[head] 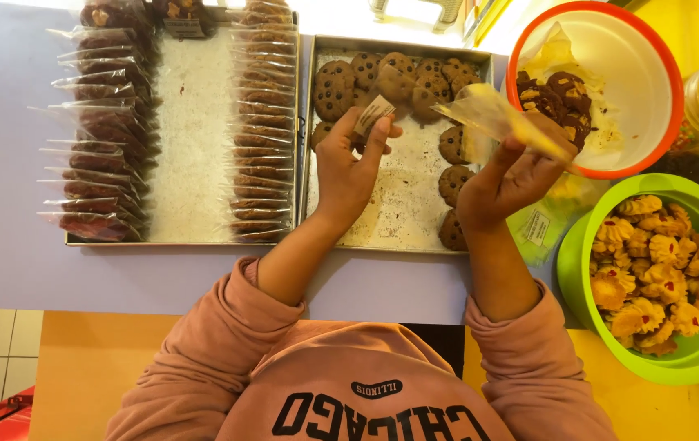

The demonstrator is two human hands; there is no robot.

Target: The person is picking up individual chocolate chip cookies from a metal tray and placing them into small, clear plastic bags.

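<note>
**Two hands, one packet and one clear bag**

Two bare hands are working above a shallow metal baking tray (405, 214) of chocolate-chip cookies (382, 82). The left hand (348, 167) is pinching a small tan paper packet (373, 114) between thumb and fingers, holding it upright over the tray, seemingly so it is staying ready to go in a bag. The right hand (506, 175) is gripping a clear plastic sleeve bag (492, 114) by one end, thumb and fingers closing on it while the rest is sticking out level towards the left hand; whether its mouth is open I cannot tell. Both things are hanging in the air just above the cookies, near each other but apart.

Lying to the left, a second metal tray (194, 147) is carrying two columns of already bagged dark cookies (100, 131), stacked edge to edge. Sitting to the right are a white bowl with an orange rim (652, 73) holding dark cookies and a green plastic bowl (692, 359) of yellow flower-shaped biscuits (660, 269), all within easy reach.
</note>
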